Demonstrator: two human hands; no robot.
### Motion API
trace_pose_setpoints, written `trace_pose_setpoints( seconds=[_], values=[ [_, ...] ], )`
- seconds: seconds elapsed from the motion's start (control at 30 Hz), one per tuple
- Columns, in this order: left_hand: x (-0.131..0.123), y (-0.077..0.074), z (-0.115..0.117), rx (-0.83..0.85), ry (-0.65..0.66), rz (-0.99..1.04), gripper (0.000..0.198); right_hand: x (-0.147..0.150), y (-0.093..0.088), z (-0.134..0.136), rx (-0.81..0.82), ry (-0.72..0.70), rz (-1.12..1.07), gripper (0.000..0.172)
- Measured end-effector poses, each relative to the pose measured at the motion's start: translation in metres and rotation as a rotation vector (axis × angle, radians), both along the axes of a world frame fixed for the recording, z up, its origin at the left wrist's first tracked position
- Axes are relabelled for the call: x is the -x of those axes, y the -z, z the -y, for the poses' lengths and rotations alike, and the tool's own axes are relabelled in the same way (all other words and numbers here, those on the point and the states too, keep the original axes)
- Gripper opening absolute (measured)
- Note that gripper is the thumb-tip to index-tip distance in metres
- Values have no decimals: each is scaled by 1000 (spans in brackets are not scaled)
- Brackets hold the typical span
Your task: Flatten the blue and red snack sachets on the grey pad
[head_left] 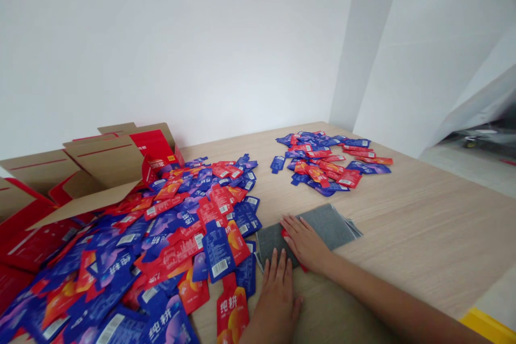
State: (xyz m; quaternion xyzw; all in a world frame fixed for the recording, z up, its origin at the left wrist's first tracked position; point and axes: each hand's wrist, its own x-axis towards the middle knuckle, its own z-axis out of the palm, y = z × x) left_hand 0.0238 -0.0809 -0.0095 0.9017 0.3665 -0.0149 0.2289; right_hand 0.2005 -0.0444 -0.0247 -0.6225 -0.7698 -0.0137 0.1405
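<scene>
A flat grey folded cloth point(330, 226) lies on the table in front of me. My right hand point(308, 244) rests flat across its middle, fingers stretched out. Under that palm the red edge of a pouch point(284, 233) shows; most of it is hidden. My left hand point(278, 293) lies palm down, its fingers extended and their tips at the cloth's near edge. Just left of it are a red pouch with orange fruit printed on it point(233, 309) and a dark blue pouch with a barcode point(218, 251).
A large heap of red and blue pouches point(169, 242) covers the table's left side, beside open red cardboard boxes point(107, 158). A smaller pile of pouches point(318, 161) lies at the back right. Bare wooden tabletop point(419, 226) extends rightward. Something yellow point(487, 327) shows at bottom right.
</scene>
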Motion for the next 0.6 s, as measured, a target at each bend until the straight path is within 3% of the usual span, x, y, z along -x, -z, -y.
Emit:
trace_pose_setpoints(
  seconds=[0.2, 0.4, 0.6],
  values=[
    [1, -6, 1, 7, -24, 23, 61, 3, -7, -28, 26, 57, 9, 45],
    [2, -7, 3, 6, -16, 61, 61, 0, 5, 0, -55, 22, -26, 46],
    [0, -9, 3, 8, -6, 35, 62, -41, 6, 12, -88, 163, -87, 47]
  ],
)
